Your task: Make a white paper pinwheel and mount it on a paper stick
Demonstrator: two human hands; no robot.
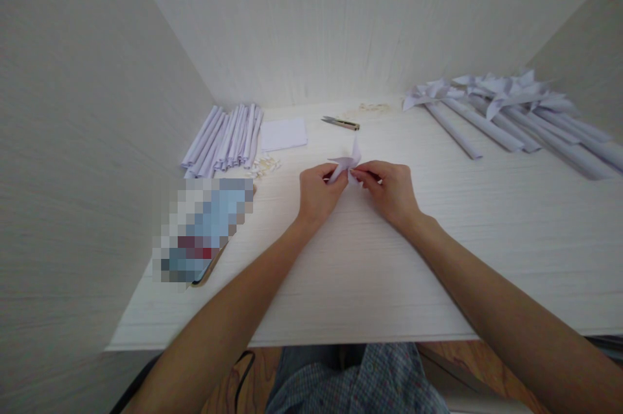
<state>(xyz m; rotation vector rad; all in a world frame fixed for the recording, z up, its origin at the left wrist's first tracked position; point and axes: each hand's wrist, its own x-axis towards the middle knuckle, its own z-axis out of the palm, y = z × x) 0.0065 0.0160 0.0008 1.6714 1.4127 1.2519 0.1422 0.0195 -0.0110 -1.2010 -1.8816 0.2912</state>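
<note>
A small folded white paper pinwheel piece [346, 163] is pinched between both my hands over the middle of the white table [370, 258]. My left hand [318, 193] grips its left flaps with thumb and fingers. My right hand [387, 190] pinches its centre from the right. One pointed flap sticks up above my fingers.
Rolled white paper tubes [224, 138] lie in a row at the back left, beside a small white paper square [283, 133] and tiny scraps [265, 166]. Small snips [341, 122] lie at the back. Finished paper pinwheels on tubes [511, 115] pile at the right. A blurred phone [202, 229] rests left.
</note>
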